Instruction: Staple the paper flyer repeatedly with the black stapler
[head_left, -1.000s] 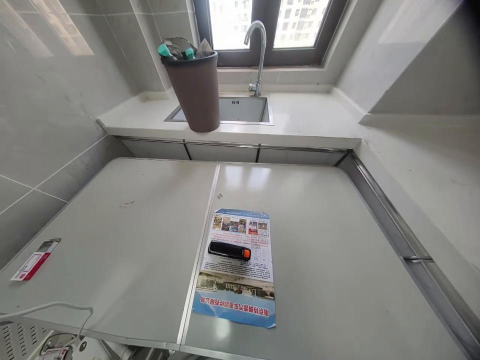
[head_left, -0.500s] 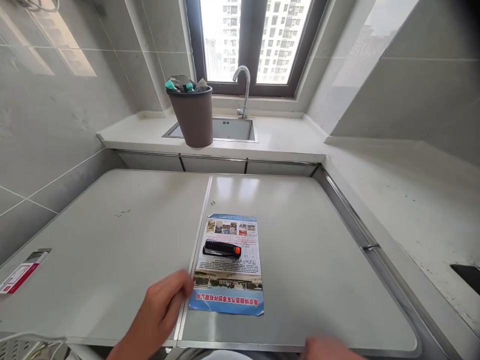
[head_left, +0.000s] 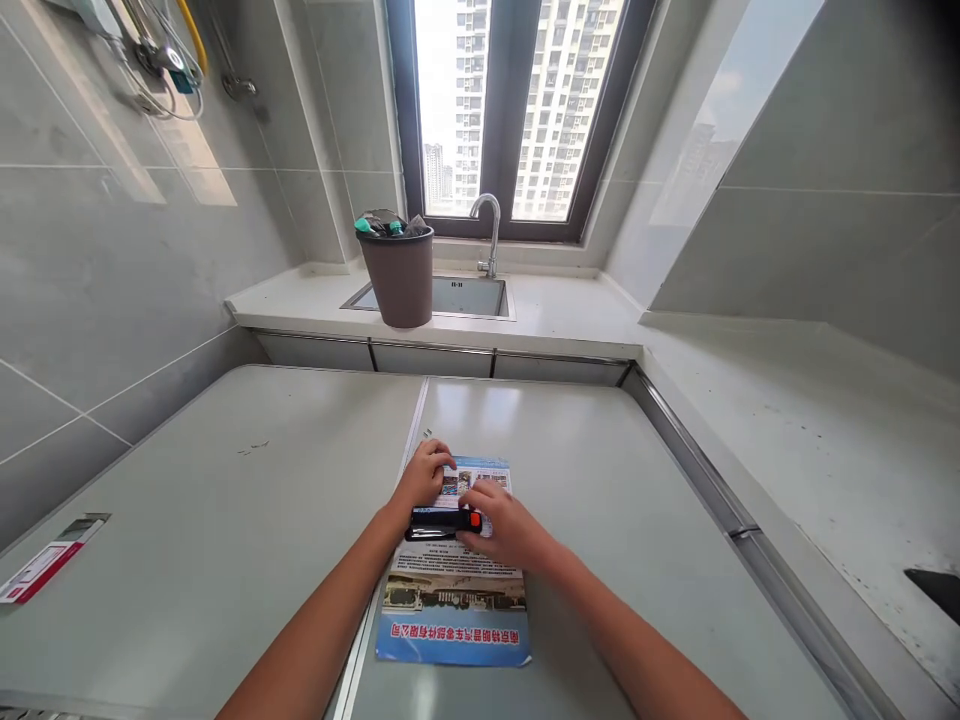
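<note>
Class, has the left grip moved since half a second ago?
Yes: judged against the table seam, the left grip has moved farther up, toward the sink.

Head-worn view, forward, down at hands [head_left: 424, 475] [head_left: 510, 527]

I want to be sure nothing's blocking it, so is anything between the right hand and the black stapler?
Nothing visible is. The right hand is at the orange end of the black stapler. The left hand is by the far left corner of the printed sheet, not between them.
</note>
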